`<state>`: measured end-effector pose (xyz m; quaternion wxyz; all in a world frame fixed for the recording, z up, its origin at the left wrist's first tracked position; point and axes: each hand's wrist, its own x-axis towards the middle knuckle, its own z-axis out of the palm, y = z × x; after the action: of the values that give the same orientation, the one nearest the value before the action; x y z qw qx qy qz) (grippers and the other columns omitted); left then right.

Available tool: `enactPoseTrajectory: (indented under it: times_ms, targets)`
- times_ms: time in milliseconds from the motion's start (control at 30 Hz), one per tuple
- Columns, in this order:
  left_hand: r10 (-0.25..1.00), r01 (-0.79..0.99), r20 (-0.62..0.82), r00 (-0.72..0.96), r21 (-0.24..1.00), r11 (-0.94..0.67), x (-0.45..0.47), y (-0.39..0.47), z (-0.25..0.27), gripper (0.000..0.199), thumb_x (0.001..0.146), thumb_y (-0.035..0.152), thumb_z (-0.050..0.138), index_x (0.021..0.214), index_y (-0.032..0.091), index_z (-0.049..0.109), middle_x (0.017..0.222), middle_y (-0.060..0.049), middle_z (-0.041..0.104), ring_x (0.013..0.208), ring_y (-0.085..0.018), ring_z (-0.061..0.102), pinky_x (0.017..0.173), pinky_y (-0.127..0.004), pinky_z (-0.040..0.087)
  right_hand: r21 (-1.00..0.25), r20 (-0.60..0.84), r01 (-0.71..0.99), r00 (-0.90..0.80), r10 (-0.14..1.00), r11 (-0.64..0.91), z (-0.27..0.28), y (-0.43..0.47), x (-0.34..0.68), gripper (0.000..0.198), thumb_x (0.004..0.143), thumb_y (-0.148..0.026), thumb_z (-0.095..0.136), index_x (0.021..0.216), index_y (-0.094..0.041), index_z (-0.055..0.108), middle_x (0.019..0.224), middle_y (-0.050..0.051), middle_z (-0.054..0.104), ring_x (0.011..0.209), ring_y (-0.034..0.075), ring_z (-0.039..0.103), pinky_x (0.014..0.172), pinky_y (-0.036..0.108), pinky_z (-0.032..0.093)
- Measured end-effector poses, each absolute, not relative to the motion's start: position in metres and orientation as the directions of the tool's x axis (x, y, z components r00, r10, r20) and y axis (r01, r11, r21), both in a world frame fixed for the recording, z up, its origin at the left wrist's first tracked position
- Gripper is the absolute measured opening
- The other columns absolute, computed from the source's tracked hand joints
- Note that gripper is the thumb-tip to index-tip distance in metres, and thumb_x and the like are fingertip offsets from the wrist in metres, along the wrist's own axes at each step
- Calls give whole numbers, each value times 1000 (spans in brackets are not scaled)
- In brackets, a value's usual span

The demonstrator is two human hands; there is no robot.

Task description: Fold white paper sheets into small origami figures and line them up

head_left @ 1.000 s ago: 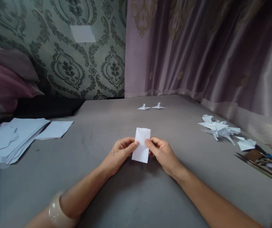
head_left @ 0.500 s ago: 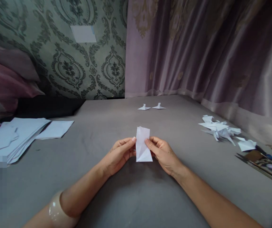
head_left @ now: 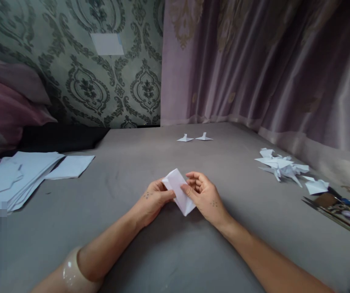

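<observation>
Between my hands, a folded white paper (head_left: 177, 185) is held tilted above the grey surface (head_left: 138, 252). My left hand (head_left: 156, 201) pinches its left side, thumb on the front and fingers hidden behind. My right hand (head_left: 204, 193) grips the right side, with the thumb pressed on the face and the fingers curled, partly behind the paper. Farther back stand two small folded paper figures (head_left: 185, 138), side by side.
At left lie a stack of white sheets (head_left: 37, 171) and a smaller paper pile (head_left: 73, 167). On the right are heaped several folded paper figures (head_left: 280, 165), a loose folded piece (head_left: 317, 186) and scissors (head_left: 335, 217) beside small items. A curtain (head_left: 211, 81) hangs behind.
The paper has turned from upright to slanted, its top leaning left. My left hand has shifted slightly lower on it, and my right fingers have lifted partly off its back.
</observation>
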<state>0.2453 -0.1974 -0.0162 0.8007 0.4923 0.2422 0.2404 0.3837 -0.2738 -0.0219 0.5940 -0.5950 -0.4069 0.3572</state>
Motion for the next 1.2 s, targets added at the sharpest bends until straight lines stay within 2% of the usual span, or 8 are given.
enactPoseTrajectory:
  times_ms: [200,367,467,667,867,967,1100,1200]
  targets:
    - [714,-138,-143,685,937,320,247,-199,-14,8,64,13,68,70,14,63,62,1,61,60,-10,54,61,-22,41,-924,207,378,350,913,64,-18,-277,383,20,85,-34,56,96,-19,64,96,5,62,81,15,59,71,28,49]
    - [801,-132,-147,580,954,270,248,-197,-12,11,64,17,66,74,14,62,66,0,62,57,-9,52,56,-20,39,-866,316,484,332,889,127,-14,-282,378,42,81,-33,63,121,-22,55,116,9,55,98,18,57,82,32,49]
    - [823,-119,-92,560,975,190,247,-201,-9,16,65,19,66,79,15,62,69,0,63,61,-12,55,59,-22,42,-834,323,532,252,912,148,-11,-285,374,51,75,-34,69,122,-24,53,121,8,53,107,20,54,89,34,47]
    - [824,-82,-27,566,993,89,246,-206,-7,22,69,30,71,83,14,63,72,-1,65,67,-14,59,64,-24,45,-912,189,401,229,955,84,-10,-285,374,45,80,-32,63,123,-23,55,116,6,62,103,20,59,88,34,48]
    - [860,-129,-110,498,972,199,244,-196,-12,33,71,34,71,94,12,62,85,-7,69,74,-17,63,68,-27,48,-993,17,117,342,940,-24,-18,-278,390,31,86,-41,53,95,-15,68,81,5,69,79,20,64,71,31,50]
    - [875,-146,-127,467,965,218,244,-192,-16,33,72,34,71,94,12,60,84,-6,68,74,-17,62,67,-26,48,-998,-42,26,363,931,-55,-23,-274,397,31,82,-41,58,98,-15,65,79,4,69,71,17,63,64,28,49]
    - [910,-123,-121,397,975,184,243,-188,-19,39,74,33,67,105,14,55,83,-4,67,74,-16,63,67,-26,48,-992,-16,107,402,915,-64,-28,-271,401,41,81,-35,60,119,-20,54,70,-1,66,62,14,61,59,25,46]
    - [928,8,-125,350,991,131,239,-185,-18,48,76,30,64,118,14,48,74,-1,64,65,-14,61,61,-25,47,-965,56,256,397,916,-52,-30,-270,402,34,83,-32,56,116,-23,53,68,-3,65,60,14,61,61,26,47]
